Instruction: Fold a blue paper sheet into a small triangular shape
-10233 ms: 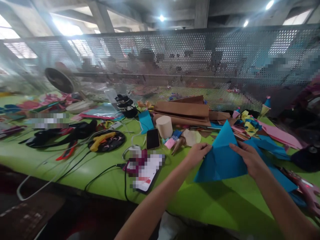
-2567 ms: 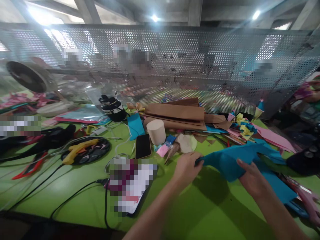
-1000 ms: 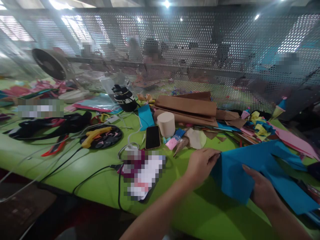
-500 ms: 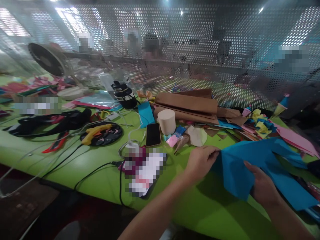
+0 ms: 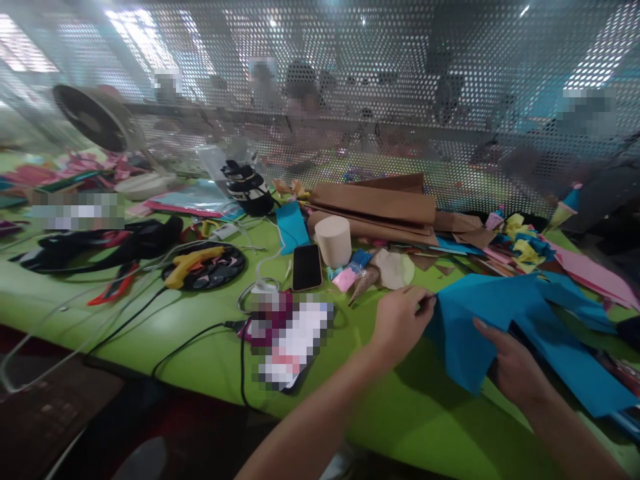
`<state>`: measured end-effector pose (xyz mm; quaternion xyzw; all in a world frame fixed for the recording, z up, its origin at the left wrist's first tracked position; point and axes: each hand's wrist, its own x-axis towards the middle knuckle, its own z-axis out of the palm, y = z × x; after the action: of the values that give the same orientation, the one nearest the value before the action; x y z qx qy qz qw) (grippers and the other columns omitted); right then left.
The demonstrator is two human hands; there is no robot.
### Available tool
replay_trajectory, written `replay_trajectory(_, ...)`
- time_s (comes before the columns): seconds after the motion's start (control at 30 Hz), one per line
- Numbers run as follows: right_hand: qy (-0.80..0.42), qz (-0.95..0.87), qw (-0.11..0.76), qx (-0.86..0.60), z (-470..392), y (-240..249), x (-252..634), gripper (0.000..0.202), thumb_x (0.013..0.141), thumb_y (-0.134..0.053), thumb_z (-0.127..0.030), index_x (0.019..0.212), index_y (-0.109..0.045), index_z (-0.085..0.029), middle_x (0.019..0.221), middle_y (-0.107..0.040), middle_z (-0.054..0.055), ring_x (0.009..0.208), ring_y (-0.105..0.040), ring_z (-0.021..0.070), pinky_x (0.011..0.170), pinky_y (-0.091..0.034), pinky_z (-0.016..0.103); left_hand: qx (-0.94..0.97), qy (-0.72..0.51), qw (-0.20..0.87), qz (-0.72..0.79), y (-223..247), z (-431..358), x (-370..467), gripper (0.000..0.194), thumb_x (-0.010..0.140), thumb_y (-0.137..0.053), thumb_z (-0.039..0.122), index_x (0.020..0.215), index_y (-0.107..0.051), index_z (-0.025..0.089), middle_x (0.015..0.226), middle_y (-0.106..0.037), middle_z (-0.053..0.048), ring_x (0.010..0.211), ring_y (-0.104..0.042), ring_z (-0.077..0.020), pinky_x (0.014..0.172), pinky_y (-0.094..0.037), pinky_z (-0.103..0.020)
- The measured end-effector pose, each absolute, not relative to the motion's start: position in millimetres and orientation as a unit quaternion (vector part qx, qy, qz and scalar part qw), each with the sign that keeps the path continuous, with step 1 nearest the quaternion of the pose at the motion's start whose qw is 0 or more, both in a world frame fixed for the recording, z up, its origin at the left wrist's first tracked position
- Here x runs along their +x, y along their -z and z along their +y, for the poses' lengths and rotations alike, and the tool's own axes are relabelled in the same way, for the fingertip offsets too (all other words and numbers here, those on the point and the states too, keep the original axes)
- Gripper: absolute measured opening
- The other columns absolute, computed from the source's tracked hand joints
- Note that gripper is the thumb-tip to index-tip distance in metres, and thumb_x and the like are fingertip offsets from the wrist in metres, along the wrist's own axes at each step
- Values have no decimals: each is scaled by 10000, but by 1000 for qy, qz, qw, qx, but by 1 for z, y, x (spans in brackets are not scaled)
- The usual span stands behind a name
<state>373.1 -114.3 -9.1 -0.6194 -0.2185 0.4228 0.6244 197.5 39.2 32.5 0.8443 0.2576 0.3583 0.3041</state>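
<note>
Blue paper [image 5: 467, 333] is hanging over the surface [image 5: 415, 420], the left hand [image 5: 403, 320] pinching its left edge, the right hand [image 5: 515, 367] pressing a thumb on front, other fingers hidden, and is risking a skewed crease if tugged unevenly.

Windows [image 5: 145, 47] at far left glare through the hazy mesh [image 5: 400, 87]. The table [image 5: 410, 420] shines pale at left and darkens below the paper [image 5: 490, 300]. Outer edges stretch and blur; square pixels mask the near screen [image 5: 295, 340].
</note>
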Motion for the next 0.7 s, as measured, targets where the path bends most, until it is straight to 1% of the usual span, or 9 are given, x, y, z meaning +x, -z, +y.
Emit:
replay_trajectory(0.1, -457, -168, 611, -624, -106, -2, 363, 444, 653, -903, -615, 969, -822, -314, 1084, -822, 70, 1180, -715, 393, 975, -618, 512, 825, -372, 341, 255, -31, 39, 198, 152, 991, -610, 191, 993, -760, 213, 960, -784, -25, 871, -717, -186, 750, -521, -254)
replay_trajectory(0.2, -473, -161, 614, -611, -102, -12, 356, 420, 706, -894, -581, 1027, -819, -321, 1128, -815, 34, 1171, -723, 375, 985, -621, 513, 809, -369, 386, 248, -31, 40, 199, 164, 993, -621, 200, 1066, -766, 220, 1052, -798, -30, 958, -737, -206, 831, -556, -275)
replay_trajectory(0.37, -461, -172, 629, -602, -102, -15, 353, 470, 676, -942, -523, 1080, -814, -319, 1176, -803, 25, 1189, -715, 369, 1002, -623, 496, 792, -358, 433, 239, -32, 41, 201, 235, 956, -640, 142, 1143, -764, 212, 1157, -791, -40, 1069, -734, -230, 944, -564, -314)
replay_trajectory(0.43, -456, -162, 633, -605, -101, -14, 352, 469, 663, -949, -521, 1061, -814, -314, 1165, -806, 18, 1187, -715, 375, 999, -626, 504, 789, -355, 438, 244, -32, 41, 202, 263, 947, -635, 124, 1157, -765, 215, 1162, -784, -43, 1068, -730, -231, 944, -566, -318)
replay_trajectory(0.53, -455, -148, 632, -610, -101, -14, 349, 454, 651, -952, -516, 1035, -810, -320, 1149, -810, 7, 1172, -721, 384, 977, -643, 502, 794, -351, 421, 263, -32, 39, 202, 296, 934, -624, 101, 1164, -762, 224, 1141, -769, -45, 1008, -728, -220, 896, -571, -306)
replay_trajectory(0.63, -465, -150, 627, -607, -101, -14, 348, 411, 671, -939, -505, 1015, -799, -329, 1117, -816, 9, 1132, -738, 388, 926, -665, 509, 811, -351, 373, 283, -31, 36, 202, 309, 931, -604, 88, 1168, -747, 223, 1140, -753, -47, 982, -719, -213, 861, -562, -292)
replay_trajectory(0.7, -461, -142, 628, -611, -102, -14, 349, 405, 650, -946, -505, 975, -787, -323, 1077, -823, 12, 1114, -745, 393, 911, -669, 525, 827, -350, 328, 294, -30, 35, 201, 292, 947, -586, 107, 1167, -734, 228, 1142, -747, -47, 970, -715, -210, 833, -555, -282)
